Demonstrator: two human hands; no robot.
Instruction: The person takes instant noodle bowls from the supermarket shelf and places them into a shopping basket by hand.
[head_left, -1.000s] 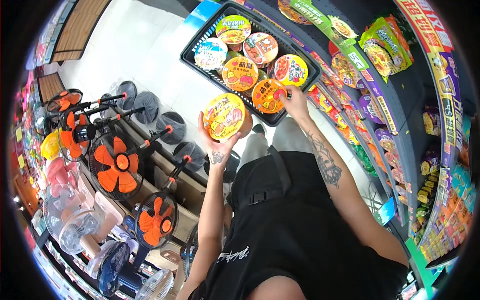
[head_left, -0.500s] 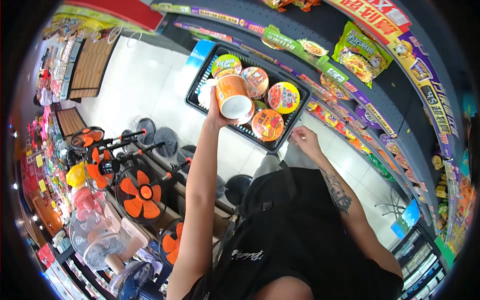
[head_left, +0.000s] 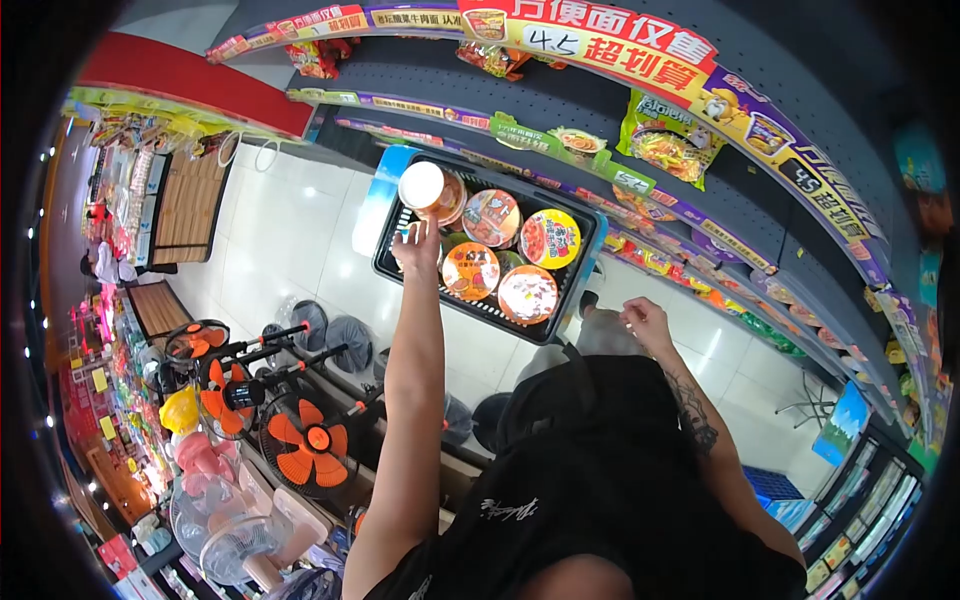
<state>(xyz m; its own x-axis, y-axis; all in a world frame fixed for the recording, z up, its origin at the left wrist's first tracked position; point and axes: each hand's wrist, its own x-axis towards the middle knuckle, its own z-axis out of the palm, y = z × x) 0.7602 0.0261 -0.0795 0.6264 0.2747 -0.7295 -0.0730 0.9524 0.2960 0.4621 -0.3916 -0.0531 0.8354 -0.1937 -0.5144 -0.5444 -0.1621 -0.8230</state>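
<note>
A black basket (head_left: pixel 468 318) holds several round noodle cups, among them an orange-lidded cup (head_left: pixel 470 271), a yellow-lidded cup (head_left: pixel 550 238) and a cup with a glare-whitened lid (head_left: pixel 527 294). Tilted at the basket's upper left, one cup (head_left: pixel 424 186) shows its white base. Just below that cup, my left hand (head_left: pixel 417 248) reaches up with fingers apart; whether its fingertips still touch the cup is unclear. To the right of the basket, near my knee, my right hand (head_left: pixel 646 322) is loosely curled, and nothing shows in it.
Shelves (head_left: pixel 560 100) with noodle packets and price strips curve above and to the right of the basket. Standing fans with orange blades (head_left: pixel 306 440) crowd the lower left. A folding metal stand (head_left: pixel 808 402) stands on the tiled floor at the right.
My left hand has carried the cup to the basket's upper left and its fingers have opened. My right hand has withdrawn from the basket's cups. The view has shifted towards the shelves.
</note>
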